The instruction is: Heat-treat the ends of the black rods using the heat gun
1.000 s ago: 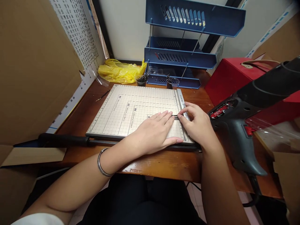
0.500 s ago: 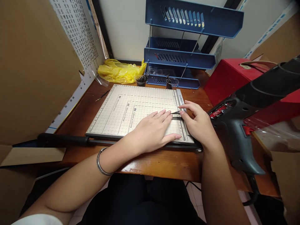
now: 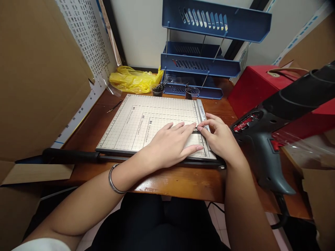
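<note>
A paper cutter (image 3: 120, 129) with a cream gridded board lies on the wooden table, its black-handled arm (image 3: 75, 156) along the near edge. My left hand (image 3: 174, 144) rests palm down on the board, fingers stretched out and open, covering most of a few thin black strands (image 3: 195, 131). Only their right-hand ends show, by the metal guide strip (image 3: 202, 108). At those ends my right hand (image 3: 221, 137) is closed, thumb and index finger pinching the strands. Their exact kind and number are too small to make out.
Behind the cutter stand two clear cups (image 3: 158, 91) of black strands and a blue tiered tray rack (image 3: 201, 64). A yellow plastic bag (image 3: 136, 80) lies back left. A heat gun (image 3: 272, 143) and red box (image 3: 251, 85) are at the right. One loose strand (image 3: 114, 106) lies left.
My right thumb and index finger have come together on the strand ends and shifted slightly left. My left fingers have slid a little right, covering more of the strands.
</note>
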`<state>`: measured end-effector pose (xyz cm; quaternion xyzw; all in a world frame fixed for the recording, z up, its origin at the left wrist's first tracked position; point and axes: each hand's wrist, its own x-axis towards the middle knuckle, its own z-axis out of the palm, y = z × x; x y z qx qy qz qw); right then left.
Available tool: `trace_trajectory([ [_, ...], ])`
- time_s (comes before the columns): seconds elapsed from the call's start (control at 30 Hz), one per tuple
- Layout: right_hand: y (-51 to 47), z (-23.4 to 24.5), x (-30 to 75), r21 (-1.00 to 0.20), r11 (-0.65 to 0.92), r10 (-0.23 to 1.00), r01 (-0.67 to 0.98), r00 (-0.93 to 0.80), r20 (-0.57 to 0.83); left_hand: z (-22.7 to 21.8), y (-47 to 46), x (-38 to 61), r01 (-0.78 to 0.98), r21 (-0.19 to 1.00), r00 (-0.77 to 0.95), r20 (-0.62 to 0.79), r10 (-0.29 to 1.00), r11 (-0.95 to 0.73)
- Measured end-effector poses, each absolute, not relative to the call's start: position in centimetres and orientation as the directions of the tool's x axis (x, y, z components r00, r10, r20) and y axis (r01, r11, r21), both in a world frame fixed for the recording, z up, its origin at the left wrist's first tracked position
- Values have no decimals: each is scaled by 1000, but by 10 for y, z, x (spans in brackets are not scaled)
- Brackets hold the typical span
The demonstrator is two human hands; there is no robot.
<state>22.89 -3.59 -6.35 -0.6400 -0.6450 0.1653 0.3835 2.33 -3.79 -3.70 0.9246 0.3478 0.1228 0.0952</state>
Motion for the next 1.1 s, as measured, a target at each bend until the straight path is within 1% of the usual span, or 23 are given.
trace_trajectory([
  [0.1,-38,-60,229,-707,164,949,688,86,304,-39,-36,24,635,289,678,234,696,-716],
  [0.17,-40,-56,228,-712,212,939,670,61,337,-40,-34,23,642,289,634,321,703,-711],
  [0.27,-44,-51,224,-709,298,920,640,7,393,-41,-28,19,629,271,575,469,671,-728],
  [0.37,-46,-48,219,-702,385,893,599,-50,448,-41,-23,16,586,305,545,538,643,-751],
  [0.5,-48,-45,214,-709,458,865,537,-83,496,-38,-21,13,506,419,509,560,654,-754],
  [0.7,-50,-44,216,-738,485,858,469,-95,504,-33,-22,11,406,554,471,555,686,-727],
  [0.8,-50,-45,216,-751,502,851,429,-88,518,-32,-23,12,378,566,469,566,679,-733],
  [0.9,-50,-45,214,-743,519,833,422,-56,550,-31,-23,13,371,563,461,579,673,-739],
  [1.03,-51,-44,212,-719,549,805,427,-36,593,-30,-20,11,380,572,495,537,683,-727],
  [1.1,-52,-43,212,-720,554,797,417,-15,604,-29,-19,8,384,567,497,538,680,-729],
])
